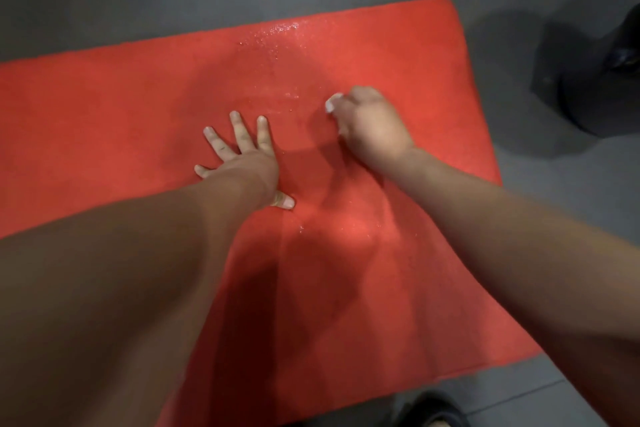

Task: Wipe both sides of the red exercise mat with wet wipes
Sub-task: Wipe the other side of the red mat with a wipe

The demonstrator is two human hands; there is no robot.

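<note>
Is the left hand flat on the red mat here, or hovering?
Touching. The head view shows the left hand spread with fingers and thumb flat on the red mat, no gap visible.

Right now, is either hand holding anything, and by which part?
The right hand grips a bunched white wet wipe, mostly hidden in the fist. The left hand holds nothing, pressing flat on the red mat.

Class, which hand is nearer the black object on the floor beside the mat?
Right. The right hand, gripping a wipe, is on the mat closer to the black object; the left hand presses flat farther left.
</note>
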